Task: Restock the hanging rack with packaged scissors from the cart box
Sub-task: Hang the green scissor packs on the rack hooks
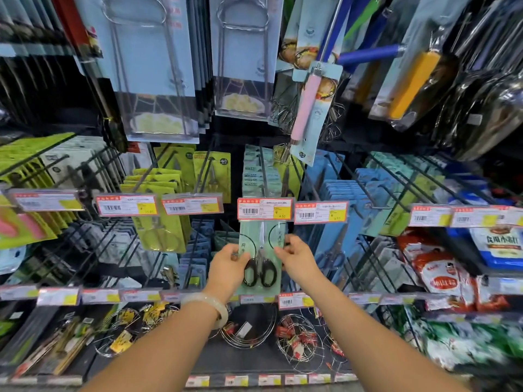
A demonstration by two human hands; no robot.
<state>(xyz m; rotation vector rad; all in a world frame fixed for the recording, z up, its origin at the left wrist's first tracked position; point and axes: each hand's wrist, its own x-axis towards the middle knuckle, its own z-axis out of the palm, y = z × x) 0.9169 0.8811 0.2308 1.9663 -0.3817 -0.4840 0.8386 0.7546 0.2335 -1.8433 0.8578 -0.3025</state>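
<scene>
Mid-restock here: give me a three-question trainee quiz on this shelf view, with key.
1. True or false: both hands hold one scissors pack.
2. The scissors handles are: A) black B) pink C) blue.
3. Fill in: the pack's top sits just under a ____.

Key: 1 true, the left hand and right hand pinch its side edges. 2 A. 3 price tag.

A packaged pair of scissors (261, 260) hangs upright at the middle of the hanging rack (283, 176): pale green card, black looped handles at six o'clock, blades pointing to twelve. Its top edge is tucked behind a price tag, so the hook itself is hidden.
</scene>
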